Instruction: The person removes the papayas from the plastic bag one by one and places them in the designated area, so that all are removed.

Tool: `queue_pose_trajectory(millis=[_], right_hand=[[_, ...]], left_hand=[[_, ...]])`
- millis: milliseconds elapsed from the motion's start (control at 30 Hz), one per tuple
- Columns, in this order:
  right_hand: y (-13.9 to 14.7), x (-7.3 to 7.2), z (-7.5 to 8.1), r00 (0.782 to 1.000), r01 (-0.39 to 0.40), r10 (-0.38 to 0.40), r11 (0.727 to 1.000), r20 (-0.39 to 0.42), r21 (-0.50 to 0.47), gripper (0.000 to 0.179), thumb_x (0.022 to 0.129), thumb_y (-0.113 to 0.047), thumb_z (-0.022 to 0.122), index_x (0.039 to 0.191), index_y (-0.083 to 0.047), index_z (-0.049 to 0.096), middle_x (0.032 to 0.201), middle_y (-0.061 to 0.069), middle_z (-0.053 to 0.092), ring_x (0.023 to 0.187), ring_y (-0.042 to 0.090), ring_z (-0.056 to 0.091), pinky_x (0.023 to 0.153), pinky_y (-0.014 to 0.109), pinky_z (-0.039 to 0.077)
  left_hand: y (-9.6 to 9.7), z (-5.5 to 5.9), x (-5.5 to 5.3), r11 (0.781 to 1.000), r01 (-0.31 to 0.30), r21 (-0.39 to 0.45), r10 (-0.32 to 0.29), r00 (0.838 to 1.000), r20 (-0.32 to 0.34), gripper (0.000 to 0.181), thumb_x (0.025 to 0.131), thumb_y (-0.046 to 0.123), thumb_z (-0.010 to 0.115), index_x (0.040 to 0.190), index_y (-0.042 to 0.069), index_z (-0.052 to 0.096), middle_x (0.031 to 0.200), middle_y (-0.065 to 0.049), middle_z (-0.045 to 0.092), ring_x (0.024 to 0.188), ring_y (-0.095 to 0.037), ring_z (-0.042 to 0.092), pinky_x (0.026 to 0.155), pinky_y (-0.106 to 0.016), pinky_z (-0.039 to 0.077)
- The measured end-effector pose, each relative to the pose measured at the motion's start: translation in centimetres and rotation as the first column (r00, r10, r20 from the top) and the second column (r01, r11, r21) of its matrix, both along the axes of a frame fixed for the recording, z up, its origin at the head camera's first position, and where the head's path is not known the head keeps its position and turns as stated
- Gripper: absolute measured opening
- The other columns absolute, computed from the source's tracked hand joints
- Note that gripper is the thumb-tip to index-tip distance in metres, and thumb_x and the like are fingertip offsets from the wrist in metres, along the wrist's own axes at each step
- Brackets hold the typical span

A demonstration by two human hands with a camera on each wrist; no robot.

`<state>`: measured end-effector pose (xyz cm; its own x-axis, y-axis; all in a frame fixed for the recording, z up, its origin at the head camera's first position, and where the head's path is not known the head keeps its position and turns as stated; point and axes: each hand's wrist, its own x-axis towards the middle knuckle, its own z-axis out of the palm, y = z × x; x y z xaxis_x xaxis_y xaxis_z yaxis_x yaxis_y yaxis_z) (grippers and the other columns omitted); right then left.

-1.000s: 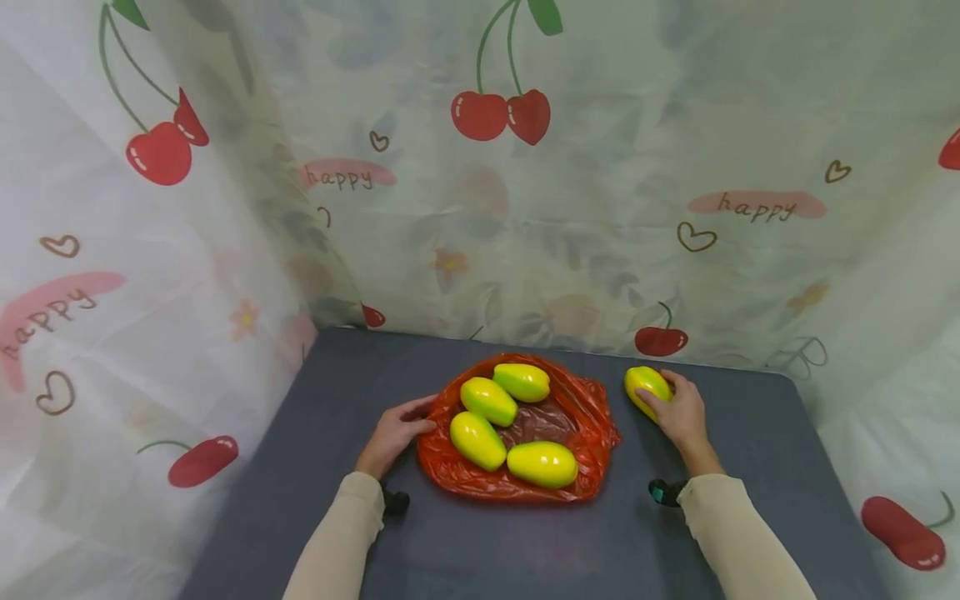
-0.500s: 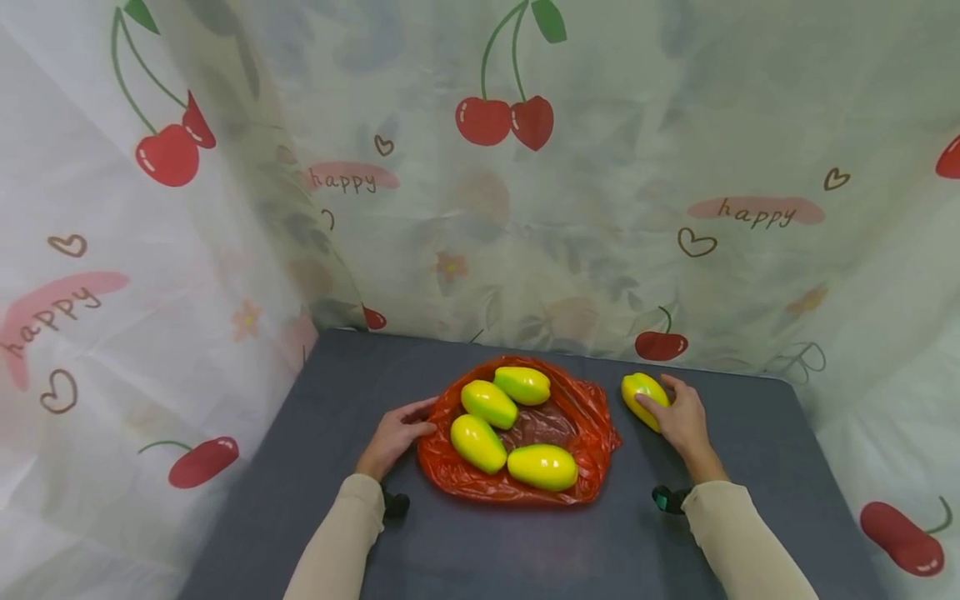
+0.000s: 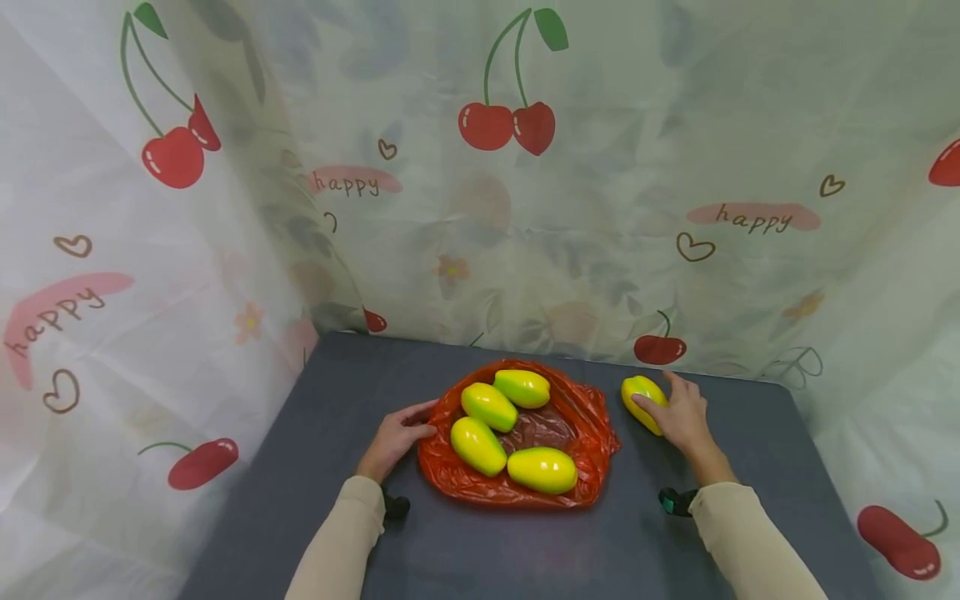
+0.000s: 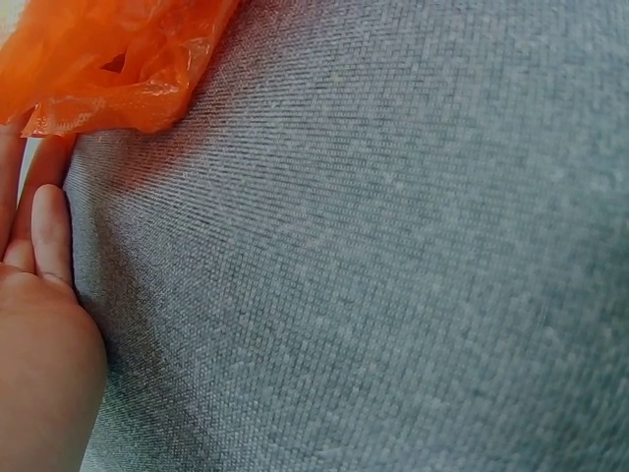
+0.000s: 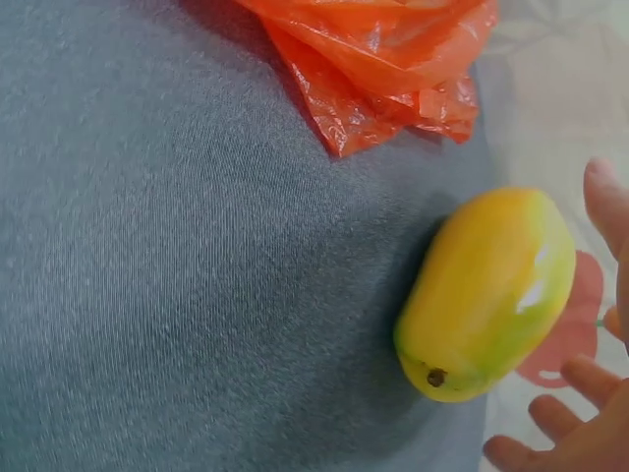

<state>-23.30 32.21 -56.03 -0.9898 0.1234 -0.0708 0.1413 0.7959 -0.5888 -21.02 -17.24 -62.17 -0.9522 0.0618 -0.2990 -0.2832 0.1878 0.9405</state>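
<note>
In the head view my left hand (image 3: 393, 442) touches the left edge of a thin red plastic bag (image 3: 592, 467). The left wrist view has its fingers (image 4: 51, 231) straight, with the tips partly behind the orange-red plastic (image 4: 128, 98). Several glossy yellow-green oval fruits, including one at the front (image 3: 542, 470), lie on the bag. To the right of the bag, another such fruit (image 5: 486, 295) rests on the table with its dark stem spot showing. My right hand (image 3: 684, 418) is beside it, thumb and fingers spread apart and a gap visible around the fruit.
A dark grey cloth-like surface covers the table (image 3: 525, 550). Behind it and at both sides hang pale curtains (image 3: 585, 208) printed with cherries and "happy". The table's far edge runs close behind the bag and the separate fruit.
My right hand has loosened from the separate fruit, its fingers opening away from it, after the fruit shifted slightly nearer. The left hand and the bag stay almost in place.
</note>
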Motion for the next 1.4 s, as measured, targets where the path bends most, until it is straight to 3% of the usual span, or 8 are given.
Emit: queue_pose_trajectory(millis=[200,433,567,767,1033,1400], right_hand=[[-0.4,0.3,0.7,0.999,-0.045,0.043,0.997,0.028,0.069,0.109,0.089,-0.065,0.065,0.162,-0.001,0.015,0.159,0.038,0.014,0.14,0.063,0.016,0.108,0.079,0.023],[-1.0,0.4,1.1,0.993,-0.113,0.107,0.98,0.043,0.166,0.114,0.087,-0.076,0.057,0.165,-0.013,0.002,0.165,0.036,-0.004,0.148,0.066,-0.006,0.11,0.086,-0.001],[-1.4,0.6,1.2,0.992,-0.123,0.117,0.966,0.041,0.226,0.114,0.086,-0.082,0.049,0.165,-0.017,-0.002,0.167,0.032,-0.01,0.148,0.065,-0.014,0.106,0.089,-0.007],[-1.9,1.2,1.6,0.99,-0.131,0.138,0.944,0.0,0.304,0.111,0.087,-0.082,0.047,0.166,-0.018,0.002,0.169,0.029,-0.01,0.149,0.066,-0.01,0.107,0.088,-0.007],[-3.8,2.0,3.3,0.975,-0.206,0.223,0.924,-0.016,0.322,0.108,0.088,-0.081,0.047,0.166,-0.024,0.0,0.17,0.025,-0.01,0.151,0.062,-0.01,0.108,0.086,-0.008],[-5.7,3.4,3.5,0.947,-0.285,0.319,0.89,-0.041,0.357,0.106,0.088,-0.076,0.055,0.166,-0.019,0.011,0.171,0.023,-0.003,0.154,0.058,-0.002,0.112,0.085,0.002]], left_hand=[[-0.1,-0.1,0.0,1.0,-0.006,-0.014,0.006,1.0,-0.004,0.049,0.091,0.023,0.076,0.138,0.031,0.065,0.143,-0.001,0.064,0.134,-0.024,0.058,0.119,-0.051,0.041],[-0.2,-0.2,0.0,1.0,-0.008,-0.006,0.008,1.0,0.012,0.048,0.09,0.023,0.077,0.136,0.033,0.066,0.142,0.001,0.065,0.134,-0.024,0.057,0.119,-0.051,0.041],[-0.2,-0.2,-0.1,1.0,-0.006,-0.003,0.006,1.0,0.001,0.049,0.09,0.023,0.077,0.136,0.031,0.066,0.141,-0.001,0.065,0.133,-0.024,0.058,0.119,-0.051,0.041],[-0.2,-0.1,-0.3,1.0,0.001,0.006,-0.001,1.0,0.011,0.048,0.09,0.023,0.077,0.136,0.032,0.066,0.141,0.001,0.065,0.133,-0.023,0.058,0.119,-0.05,0.041],[-0.3,0.4,-0.5,1.0,-0.007,-0.004,0.007,1.0,-0.013,0.048,0.09,0.022,0.076,0.136,0.031,0.066,0.141,0.0,0.065,0.134,-0.023,0.057,0.12,-0.051,0.04],[-0.2,-0.1,-0.2,1.0,0.0,-0.001,0.0,1.0,0.003,0.048,0.09,0.024,0.077,0.136,0.031,0.067,0.141,0.001,0.065,0.134,-0.023,0.057,0.12,-0.051,0.04]])
